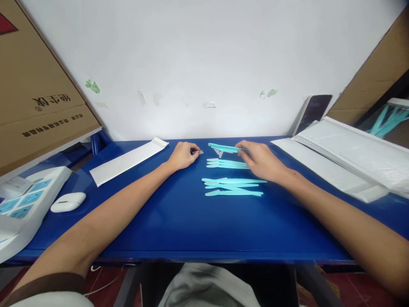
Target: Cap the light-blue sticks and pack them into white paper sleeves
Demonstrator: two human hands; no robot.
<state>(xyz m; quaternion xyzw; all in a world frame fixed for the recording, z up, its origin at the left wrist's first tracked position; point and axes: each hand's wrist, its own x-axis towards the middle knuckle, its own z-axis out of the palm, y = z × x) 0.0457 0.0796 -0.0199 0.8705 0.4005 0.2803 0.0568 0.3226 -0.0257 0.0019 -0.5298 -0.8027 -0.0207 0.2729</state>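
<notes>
My left hand rests on the blue table, its thumb and forefinger pinched on a small translucent piece. Across from it, my right hand holds turquoise sticks by their right ends, slightly above the table. Small translucent pieces show just under the held sticks. Nearer to me, a row of turquoise sticks lies partly behind my right fingers. Several more turquoise sticks lie closer still, some crossing each other.
A long white sleeve lies at the left, near a white mouse and a white power strip. White packages and a phone are at the right. Cardboard boxes flank the table.
</notes>
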